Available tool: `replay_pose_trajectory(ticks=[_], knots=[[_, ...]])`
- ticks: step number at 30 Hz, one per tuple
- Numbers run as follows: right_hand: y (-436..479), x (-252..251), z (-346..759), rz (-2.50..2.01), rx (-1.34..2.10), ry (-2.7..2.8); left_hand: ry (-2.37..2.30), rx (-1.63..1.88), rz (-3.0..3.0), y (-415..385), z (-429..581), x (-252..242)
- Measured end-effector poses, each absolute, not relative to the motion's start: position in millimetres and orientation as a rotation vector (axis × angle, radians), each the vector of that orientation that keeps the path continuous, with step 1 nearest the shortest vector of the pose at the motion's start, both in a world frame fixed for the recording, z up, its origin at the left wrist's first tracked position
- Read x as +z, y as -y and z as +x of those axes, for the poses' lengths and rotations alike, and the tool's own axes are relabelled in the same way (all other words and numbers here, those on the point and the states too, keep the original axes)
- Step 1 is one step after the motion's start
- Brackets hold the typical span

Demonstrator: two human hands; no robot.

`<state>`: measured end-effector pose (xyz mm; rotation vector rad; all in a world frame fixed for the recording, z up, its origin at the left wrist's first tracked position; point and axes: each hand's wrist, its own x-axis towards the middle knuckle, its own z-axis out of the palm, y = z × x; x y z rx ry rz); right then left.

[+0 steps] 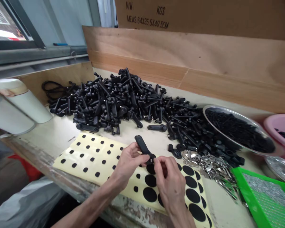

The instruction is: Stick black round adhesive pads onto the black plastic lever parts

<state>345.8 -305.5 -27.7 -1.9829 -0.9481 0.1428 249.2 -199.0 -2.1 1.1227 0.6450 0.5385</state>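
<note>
My left hand (127,161) holds a black plastic lever handle (142,146) upright between thumb and fingers. My right hand (169,181) pinches at the lever's round head, and its fingertips hide part of that end. Both hands are above a yellowish backing sheet (79,163) printed with rows of black adhesive dots, small ones at the left and large round ones at the right. A loose black lever handle (157,128) lies just beyond the sheet, at the edge of a large heap of similar black levers (114,98).
A steel bowl (237,118) of small black parts stands at the right, beside a pink basin (282,123). Metal clips (210,167) lie heaped near a green tray (251,202). Plywood boards (180,60) stand along the back, and white cylinders (21,98) sit at the left.
</note>
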Motion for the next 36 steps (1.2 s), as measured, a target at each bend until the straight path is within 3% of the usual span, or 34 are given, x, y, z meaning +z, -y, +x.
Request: replay_pose_trajectory(ticks=[4,11,15,22,29,33,36], knots=[[307,-31,345,-2.238,-0.232,1.213,-0.679,0.592,1.164,202,251,-4],[311,-28,347,-2.335,-0.379,1.288,-0.716,0.538,1.136,200,255,-3],[316,-29,360,-2.245,-0.187,1.179,-0.664,0.550,1.118,200,253,-3],[312,-18,361,-1.585,0.655,0.839,-0.494,0.514,1.165,209,247,5],[317,-12,340,-1.496,0.859,1.097,-0.553,0.438,1.331,197,177,37],[317,-12,346,-1.655,0.649,1.159,-0.722,0.124,1.802,169,53,59],[315,-15,353,-1.778,0.504,1.158,-0.980,0.206,1.995,159,-21,61]])
